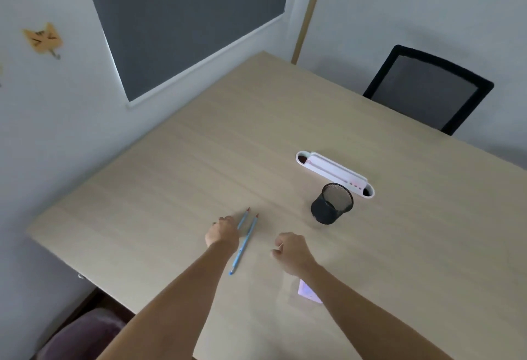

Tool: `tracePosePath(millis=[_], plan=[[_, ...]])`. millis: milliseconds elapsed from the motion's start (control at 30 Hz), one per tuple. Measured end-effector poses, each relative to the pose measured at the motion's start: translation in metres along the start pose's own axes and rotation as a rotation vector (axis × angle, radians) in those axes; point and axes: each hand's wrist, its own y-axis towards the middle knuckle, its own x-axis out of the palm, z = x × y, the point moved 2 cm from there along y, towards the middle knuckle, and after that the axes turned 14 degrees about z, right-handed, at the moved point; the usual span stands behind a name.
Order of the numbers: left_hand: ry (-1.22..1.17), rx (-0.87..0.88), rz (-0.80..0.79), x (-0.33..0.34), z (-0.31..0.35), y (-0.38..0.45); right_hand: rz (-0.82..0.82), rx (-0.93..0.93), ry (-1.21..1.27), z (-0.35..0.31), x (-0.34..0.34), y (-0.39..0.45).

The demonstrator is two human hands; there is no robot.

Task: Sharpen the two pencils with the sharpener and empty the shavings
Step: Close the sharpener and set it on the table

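Observation:
Two blue pencils with reddish tips lie side by side on the light wooden table (176,177). The right pencil (244,242) lies free, in full view. My left hand (224,232) is curled over the lower part of the left pencil (243,218), fingers closed around it; only its upper end shows. My right hand (291,251) hovers to the right of the pencils with fingers curled and nothing visible in it. A small pale lilac object (307,292), possibly the sharpener, lies on the table partly under my right forearm.
A black mesh cup (332,202) stands beyond my right hand, with a long white holder (333,172) just behind it. A black mesh chair (427,88) sits at the far table edge. The wall runs along the left side.

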Motion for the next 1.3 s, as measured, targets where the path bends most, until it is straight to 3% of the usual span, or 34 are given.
tracePosePath(millis=[300, 433, 567, 700, 867, 967, 1067, 1300], plan=[[-0.111, -0.033, -0.008, -0.001, -0.015, 0.015, 0.005, 0.197, 0.084, -0.033, 0.05, 0.046], [-0.257, 0.025, 0.086, -0.023, -0.016, 0.026, 0.015, 0.169, 0.031, -0.038, 0.059, 0.052], [-0.357, 0.089, 0.198, -0.055, 0.012, 0.037, -0.041, 0.169, 0.17, -0.031, 0.039, 0.057], [-0.493, 0.178, 0.24, -0.084, 0.068, 0.049, 0.169, 0.205, 0.403, -0.003, -0.024, 0.063], [-0.726, 0.277, 0.179, -0.096, 0.156, 0.056, 0.667, 0.234, 0.477, 0.058, -0.126, 0.077], [-0.81, 0.346, 0.157, -0.085, 0.204, 0.053, 0.846, 0.275, 0.487, 0.093, -0.158, 0.084], [-0.751, 0.408, 0.162, -0.06, 0.235, 0.048, 0.854, 0.294, 0.426, 0.116, -0.156, 0.089], [-0.385, 0.38, 0.119, 0.0, 0.249, 0.039, 0.683, 0.273, 0.188, 0.128, -0.115, 0.106]])
